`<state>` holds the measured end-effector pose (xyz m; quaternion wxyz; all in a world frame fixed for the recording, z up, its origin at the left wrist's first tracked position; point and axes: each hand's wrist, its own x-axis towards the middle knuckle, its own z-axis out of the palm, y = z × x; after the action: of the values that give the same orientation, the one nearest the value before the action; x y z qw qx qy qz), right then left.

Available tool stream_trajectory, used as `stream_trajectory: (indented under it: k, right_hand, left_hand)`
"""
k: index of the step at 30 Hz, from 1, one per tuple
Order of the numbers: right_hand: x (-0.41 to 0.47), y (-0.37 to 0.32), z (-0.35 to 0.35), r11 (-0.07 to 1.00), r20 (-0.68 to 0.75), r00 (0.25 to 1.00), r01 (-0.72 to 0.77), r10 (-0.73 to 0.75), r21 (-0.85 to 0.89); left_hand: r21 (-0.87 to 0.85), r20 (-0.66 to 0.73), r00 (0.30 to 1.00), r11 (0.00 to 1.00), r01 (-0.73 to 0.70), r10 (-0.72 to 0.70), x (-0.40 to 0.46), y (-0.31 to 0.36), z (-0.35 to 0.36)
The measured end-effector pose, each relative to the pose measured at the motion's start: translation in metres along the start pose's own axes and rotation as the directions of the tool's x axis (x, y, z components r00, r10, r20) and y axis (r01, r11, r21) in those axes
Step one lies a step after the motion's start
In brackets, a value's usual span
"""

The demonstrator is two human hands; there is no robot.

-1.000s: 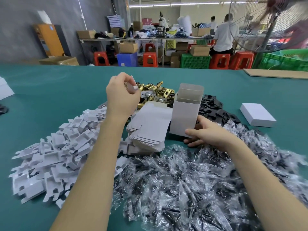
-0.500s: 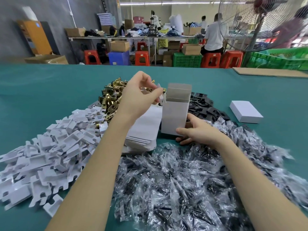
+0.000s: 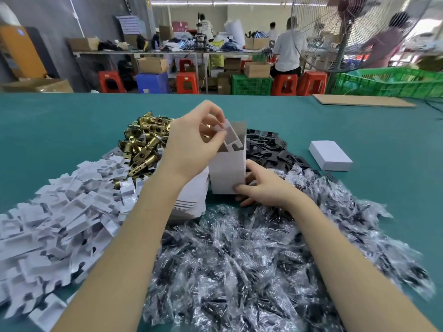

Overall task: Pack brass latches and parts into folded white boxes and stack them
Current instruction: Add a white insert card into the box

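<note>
An open white box (image 3: 227,173) stands upright on the green table (image 3: 60,130). My right hand (image 3: 261,188) grips its lower right corner. My left hand (image 3: 194,142) holds a latch with a white insert (image 3: 221,128) at the box's open mouth, part of it inside. A heap of brass latches (image 3: 143,144) lies behind my left arm. Flat unfolded boxes (image 3: 191,197) are stacked under my left wrist. One closed white box (image 3: 330,155) lies to the right.
White folded card inserts (image 3: 60,212) spread over the left. Clear plastic bags with dark parts (image 3: 251,259) cover the near middle and right. Black plates (image 3: 271,147) lie behind the box. A fan (image 3: 335,32) and people at benches are beyond the table.
My left hand moved from the brass heap to the right, bringing a latch with insert to the open box mouth. My right hand stayed on the box.
</note>
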<state>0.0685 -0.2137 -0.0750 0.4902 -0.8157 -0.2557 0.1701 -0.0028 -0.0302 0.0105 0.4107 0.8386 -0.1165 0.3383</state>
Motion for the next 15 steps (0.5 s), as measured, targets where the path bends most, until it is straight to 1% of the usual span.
stream_trajectory:
  k: [1, 3, 6, 11, 13, 15]
  right_hand:
    - [-0.001, 0.000, 0.000, 1.000, 0.000, 1.000, 0.012, -0.012, -0.027]
    - [-0.002, 0.001, 0.000, 0.998, -0.003, 0.999, 0.039, -0.039, -0.050]
    - [-0.002, 0.002, 0.000, 0.995, -0.029, 0.997, 0.075, -0.077, -0.057]
    - [-0.001, 0.005, -0.001, 0.994, -0.042, 0.994, 0.104, -0.106, -0.041]
    - [-0.001, 0.006, -0.001, 0.993, -0.037, 0.993, 0.114, -0.115, -0.009]
    - [-0.001, 0.007, -0.001, 0.994, -0.031, 0.994, 0.109, -0.108, 0.019]
  left_hand:
    - [-0.001, -0.013, 1.000, 1.000, -0.022, 0.022, 0.000, 0.001, -0.001]
    - [0.063, -0.010, 0.996, 0.994, -0.086, 0.087, 0.001, 0.003, -0.002]
    - [0.169, 0.050, 0.986, 0.971, -0.168, 0.162, 0.001, 0.001, -0.003]
    - [0.191, 0.101, 0.976, 0.959, -0.209, 0.192, -0.002, 0.006, 0.002]
    - [0.201, 0.148, 0.971, 0.956, -0.214, 0.187, -0.004, 0.011, 0.008]
    - [0.248, 0.208, 0.965, 0.945, -0.212, 0.162, -0.005, 0.014, 0.012]
